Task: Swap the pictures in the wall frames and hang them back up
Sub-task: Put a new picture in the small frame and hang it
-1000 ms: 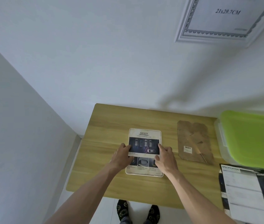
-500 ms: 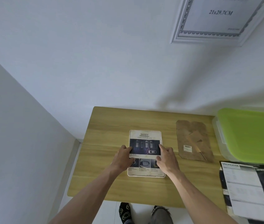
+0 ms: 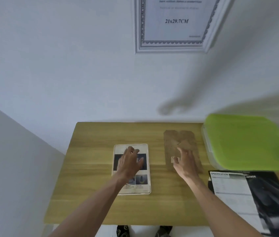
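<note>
The framed safety print point(image 3: 132, 169) is pinned flat on the bench point(image 3: 90, 168) by the left hand point(image 3: 129, 164), fingers spread – nothing gripped. The right hand point(image 3: 184, 164), open, is laid on the brown backing board point(image 3: 180, 147) – refitting it is judged next.

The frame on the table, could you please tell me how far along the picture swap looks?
Done: one frame is off the wall, lying on the table with a printed picture in it. In hand: the left hand rests on it while the right hand reaches the brown backing board. Left: fit the back, rehang it, and deal with the wall frame.
</note>
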